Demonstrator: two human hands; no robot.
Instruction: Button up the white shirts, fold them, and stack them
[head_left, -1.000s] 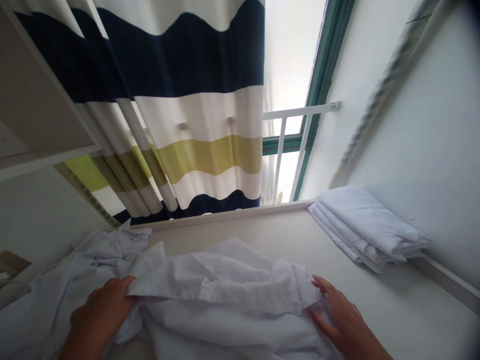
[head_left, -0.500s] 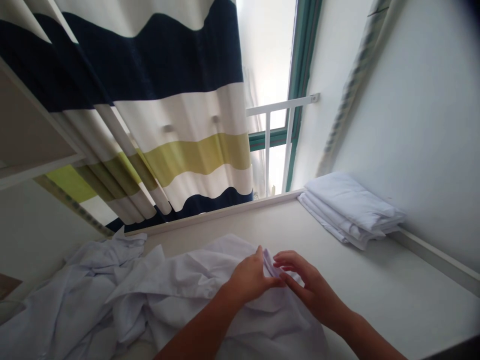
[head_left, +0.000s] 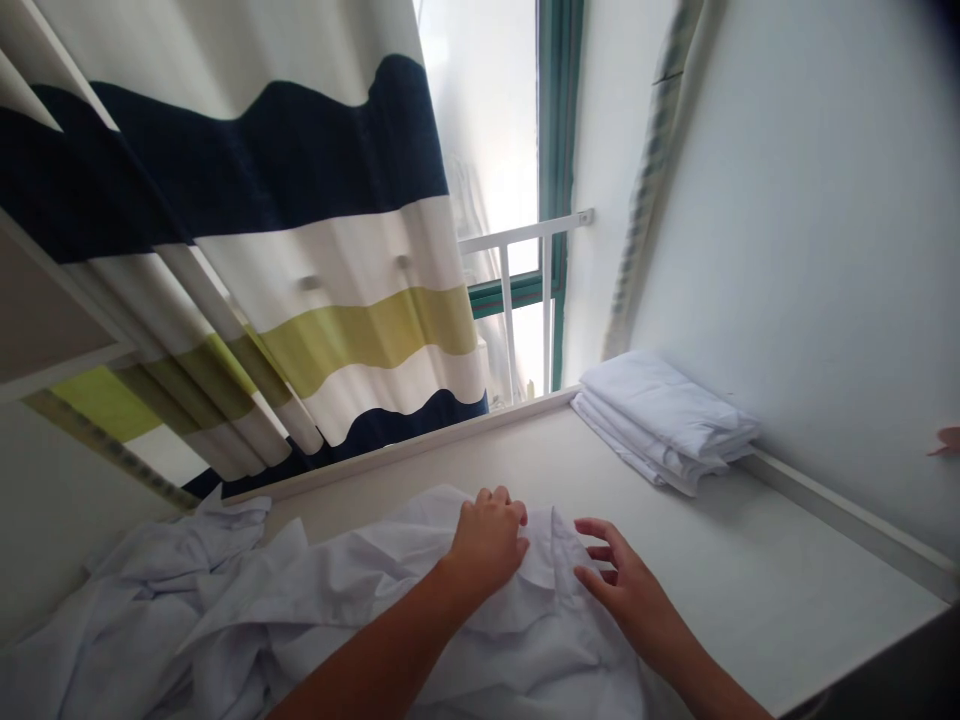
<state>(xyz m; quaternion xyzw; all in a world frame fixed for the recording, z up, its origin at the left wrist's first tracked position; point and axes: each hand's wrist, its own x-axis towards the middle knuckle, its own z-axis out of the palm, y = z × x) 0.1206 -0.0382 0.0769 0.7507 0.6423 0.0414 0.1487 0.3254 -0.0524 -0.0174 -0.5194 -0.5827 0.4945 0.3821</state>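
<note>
A crumpled white shirt (head_left: 525, 640) lies spread over the white surface in front of me. My left hand (head_left: 489, 538) rests on its upper part, fingers loosely bent and a gap between thumb and forefinger. Just right of it a folded strip of the shirt's cloth stands up a little. My right hand (head_left: 619, 580) is at the shirt's right edge, with thumb and fingers apart and nothing visible between them. The fingertips of my left hand are partly hidden from me.
More rumpled white cloth (head_left: 142, 600) is heaped at the left. A stack of folded white garments (head_left: 667, 420) sits by the right wall. A raised ledge (head_left: 420, 440) runs along the back, below a striped curtain (head_left: 337, 340) and a white window rail (head_left: 525, 235).
My left hand has moved off the strip of cloth and turned knuckles up. My right hand has drawn slightly away from the left, its fingers wider apart. The view has swung right.
</note>
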